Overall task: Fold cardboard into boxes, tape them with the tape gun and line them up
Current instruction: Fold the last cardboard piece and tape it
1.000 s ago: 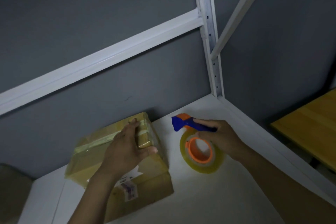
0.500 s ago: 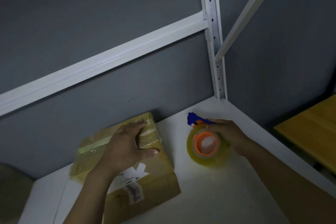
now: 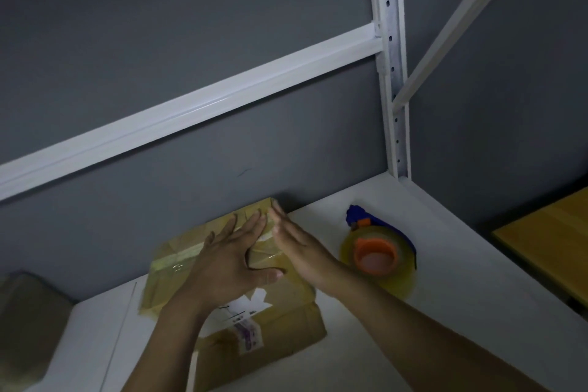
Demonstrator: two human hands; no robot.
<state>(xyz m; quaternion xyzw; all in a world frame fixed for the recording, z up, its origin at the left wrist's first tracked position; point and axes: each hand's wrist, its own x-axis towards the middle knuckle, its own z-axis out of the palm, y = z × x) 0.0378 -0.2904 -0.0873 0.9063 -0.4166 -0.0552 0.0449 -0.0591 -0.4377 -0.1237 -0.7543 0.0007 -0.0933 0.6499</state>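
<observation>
Head view: box [image 3: 286, 326] on white shelf [image 3: 461, 267], grey wall [image 3: 159, 25].

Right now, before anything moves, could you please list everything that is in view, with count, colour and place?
cardboard box: one, brown, taped, on the shelf board against the wall.
tape gun: one, blue handle, orange core, yellowish roll, lying on the board right of the box, apart from both hands.
shelf board: one, white, under box and tape gun.
shelf frame: one upright and two rails, white, behind and above the board.
wall: one, grey, behind the frame.
wooden surface: one, yellow-brown, far right edge.
dim object: one, brownish-grey, lower left; too dark to identify.
left hand: one, fingers straight, flat on the box's top.
right hand: one, fingers straight, against the box's upper right edge.
</observation>
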